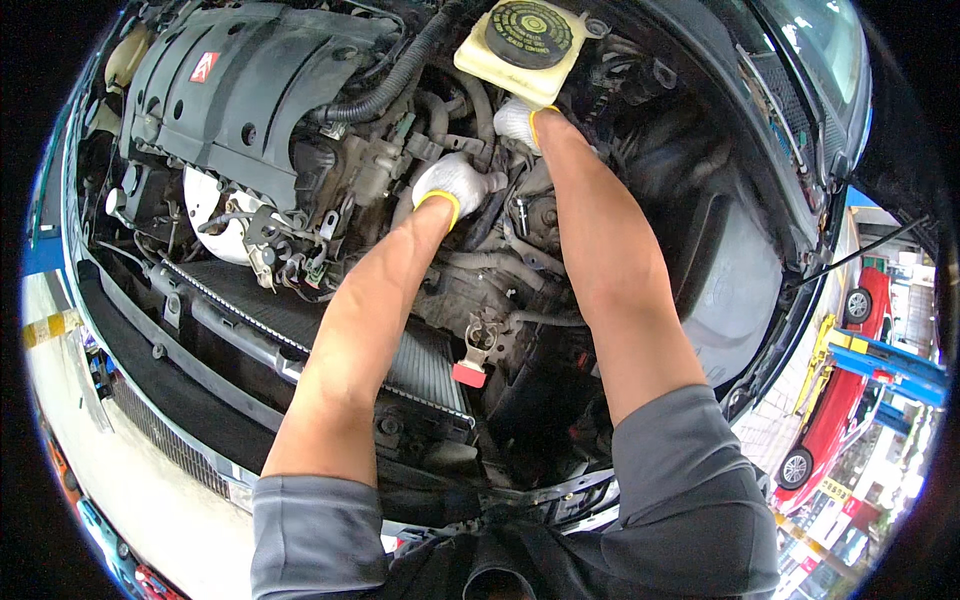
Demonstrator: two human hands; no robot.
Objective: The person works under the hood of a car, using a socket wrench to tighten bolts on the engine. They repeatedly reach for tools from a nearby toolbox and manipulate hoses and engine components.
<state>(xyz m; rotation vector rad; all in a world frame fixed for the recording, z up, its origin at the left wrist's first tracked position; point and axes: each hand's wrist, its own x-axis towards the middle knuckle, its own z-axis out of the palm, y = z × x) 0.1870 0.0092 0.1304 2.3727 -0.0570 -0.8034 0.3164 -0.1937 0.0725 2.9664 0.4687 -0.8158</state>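
Note:
Both my hands wear white knit gloves with yellow cuffs and reach deep into a car's engine bay. My left hand [455,183] is closed beside the dark hoses and metal parts right of the engine; what its fingers hold, if anything, is hidden. Farther back, my right hand [517,124] is just below the yellowish fluid reservoir [468,62] with its round black cap [528,34]. The fingers of that hand are out of sight among the parts. Between my forearms a bare metal fitting [521,214] stands up near a grey hose [500,264].
At left lies the black plastic engine cover [250,75], with a thick corrugated hose [400,80] beside it. The radiator [430,370] runs along the front. Near it sits a battery clamp with a red tab [469,375]. A red car [850,375] stands by a blue lift post [890,365].

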